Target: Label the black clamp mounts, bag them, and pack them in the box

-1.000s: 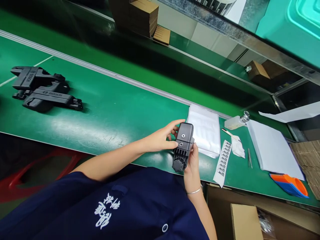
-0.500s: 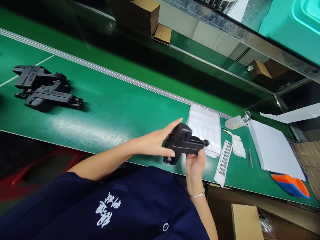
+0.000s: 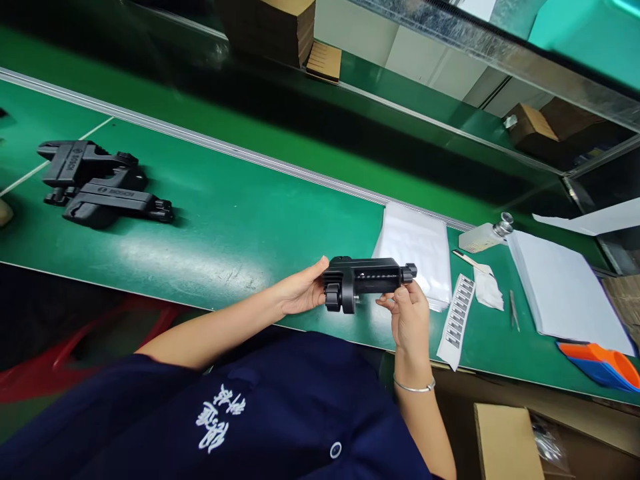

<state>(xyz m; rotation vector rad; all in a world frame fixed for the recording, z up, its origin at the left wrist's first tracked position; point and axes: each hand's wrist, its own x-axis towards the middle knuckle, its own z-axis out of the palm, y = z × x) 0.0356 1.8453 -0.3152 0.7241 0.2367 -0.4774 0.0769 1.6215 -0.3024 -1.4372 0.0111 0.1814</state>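
left hand [image 3: 300, 295]: grip clenched on the knobbed end of the black bracket [image 3: 367, 279], thumb on top.
right hand [image 3: 411, 319]: grip pinching the bracket's other end, fingertips at its small knob; a bangle on the wrist.
bracket's place: level between both hands, raised over the near edge of the green table [image 3: 240, 227].
just behind it: a stack of clear bags [image 3: 417, 247], flat on the table.
beside the right hand: a label strip [image 3: 457, 320].
far left: two more brackets [image 3: 100, 190] lying together, well apart from the hands.
far right: white sheets [image 3: 565, 290] and a small bottle [image 3: 487, 233].
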